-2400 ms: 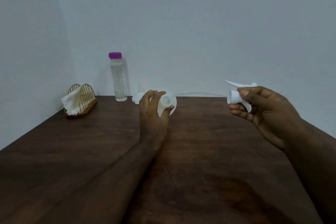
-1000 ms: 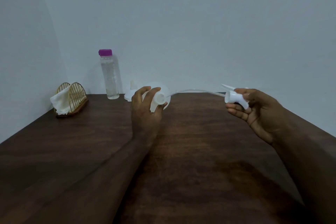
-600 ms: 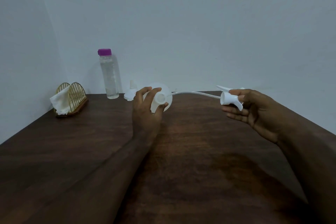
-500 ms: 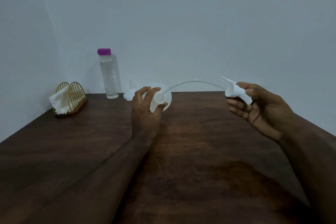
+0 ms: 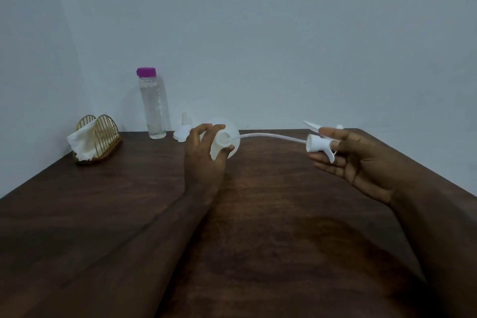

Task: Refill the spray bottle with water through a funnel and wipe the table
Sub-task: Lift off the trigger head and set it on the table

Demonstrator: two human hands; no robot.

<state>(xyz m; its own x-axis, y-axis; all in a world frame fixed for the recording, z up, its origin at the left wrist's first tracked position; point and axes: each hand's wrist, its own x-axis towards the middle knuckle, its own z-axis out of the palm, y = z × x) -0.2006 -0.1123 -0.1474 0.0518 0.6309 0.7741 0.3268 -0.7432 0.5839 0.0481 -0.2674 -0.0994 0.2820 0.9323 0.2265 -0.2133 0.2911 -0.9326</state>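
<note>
Dark wood table [image 5: 129, 214], bare wall. Your left hand [image 5: 204, 160] grips spray bottle [image 5: 227, 142], neck toward right; right hand [image 5: 361, 162] pinches sprayer head [image 5: 318, 142], dip tube [image 5: 271, 136] w/ tip just at bottle mouth.

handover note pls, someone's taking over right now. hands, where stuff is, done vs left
Left hand: holds the white spray bottle tipped on its side, neck open.
Right hand: holds the spray head; its dip tube still reaches the bottle's neck.
Back of the table: water bottle, purple cap on; funnel beside it; tissues in the gold wire holder far left.
Done: spray head unscrewed.
Left: pull the tube clear, stand the bottle upright, seat the funnel, pour, recap, wipe.
</note>
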